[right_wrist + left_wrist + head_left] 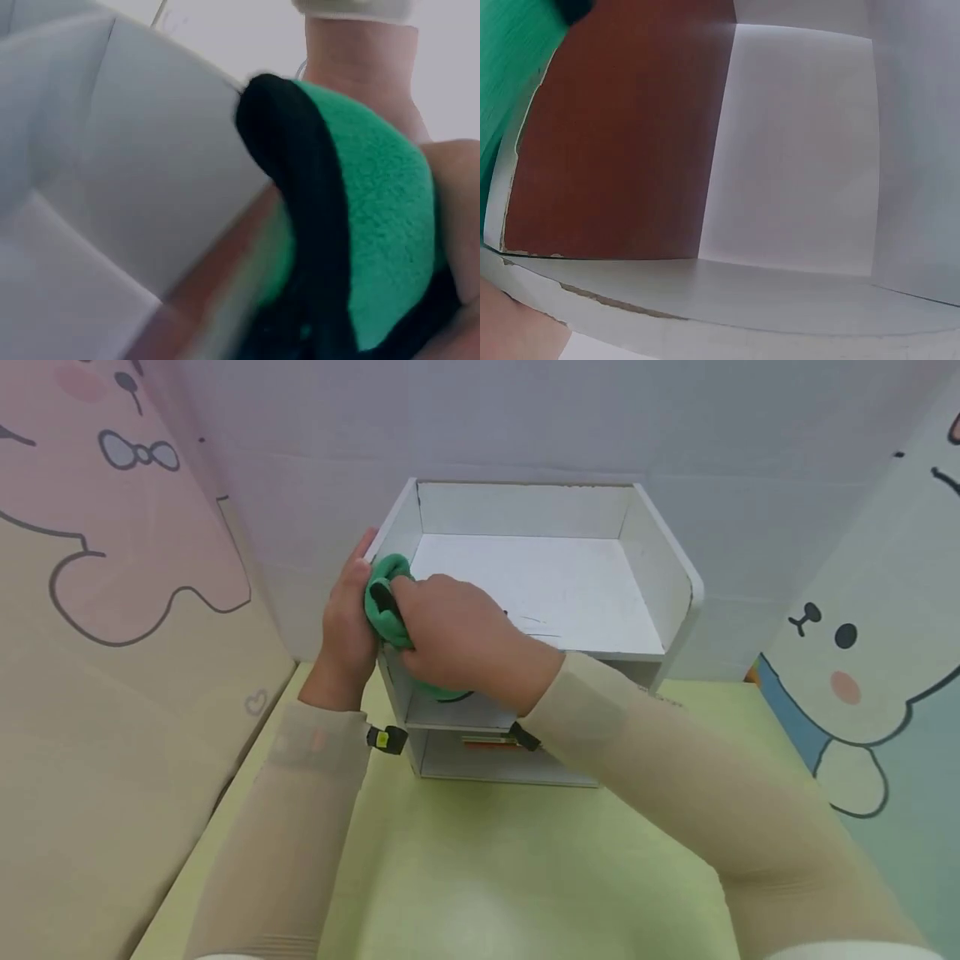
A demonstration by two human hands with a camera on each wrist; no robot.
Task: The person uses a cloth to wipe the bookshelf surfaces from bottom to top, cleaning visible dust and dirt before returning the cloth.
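A white open-topped shelf unit (663, 572) stands on a pale green table (525, 868). My right hand (446, 631) grips a green cloth (381, 603) with a black edge and presses it over the top edge of the unit's left wall. My left hand (348, 610) lies against the outer face of that same wall, fingers pointing up toward its rim. The right wrist view shows the green cloth (375, 202) bunched against the white wall (135, 165), with the left wrist (360, 67) behind it. In the left wrist view, a corner of the cloth (510, 67) sits beside the unit's panels (795, 150).
The unit has a lower compartment (487, 760) opening toward me. Soft panels with cartoon animals close in the left (112, 610) and right (862, 635) sides, and a plain white wall (525, 418) stands behind. Green tabletop lies between me and the unit.
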